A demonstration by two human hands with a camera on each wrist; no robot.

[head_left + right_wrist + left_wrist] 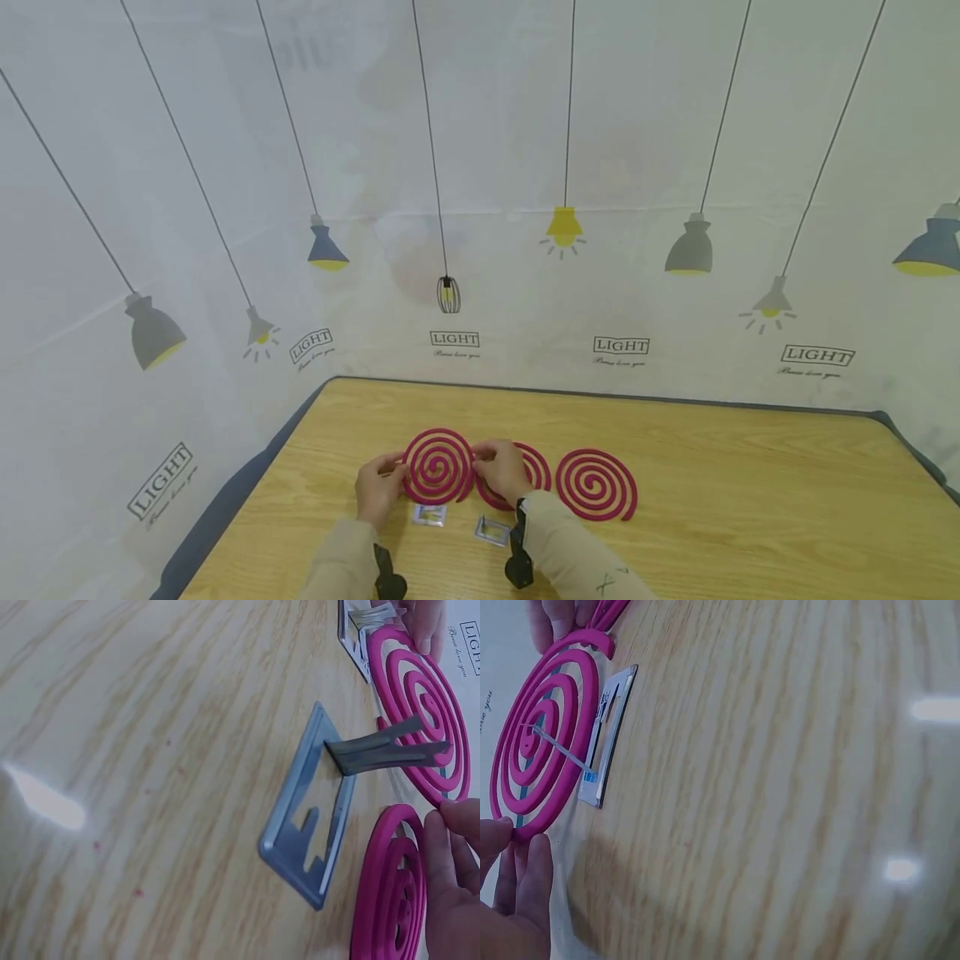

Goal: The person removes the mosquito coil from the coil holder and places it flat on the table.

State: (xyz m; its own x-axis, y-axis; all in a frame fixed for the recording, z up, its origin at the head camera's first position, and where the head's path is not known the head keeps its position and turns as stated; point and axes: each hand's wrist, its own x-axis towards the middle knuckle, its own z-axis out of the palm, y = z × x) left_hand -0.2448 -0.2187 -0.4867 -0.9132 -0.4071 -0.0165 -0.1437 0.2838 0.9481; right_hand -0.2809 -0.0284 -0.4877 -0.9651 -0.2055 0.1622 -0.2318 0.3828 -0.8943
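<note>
A pink mosquito coil (pixel 437 468) is held at both sides, raised off the table. The left hand (pixel 377 489) pinches its left edge between thumb and fingers. Its right edge is pinched by the right hand (pixel 504 472). Under the coil lies a small metal coil stand (pixel 592 793); its raised prong reaches the coil's middle in the left wrist view. A second metal stand (pixel 292 874), prongs bent up, lies nearer the person. Behind the right hand a second pink coil (pixel 548 477) is partly hidden.
A third pink coil (pixel 592 482) lies on the wooden table (pixel 750 500), right of the second. At the table's back and left stands a pale wall covering (pixel 510 292) printed with lamps. Small pink crumbs dot the tabletop in the right wrist view.
</note>
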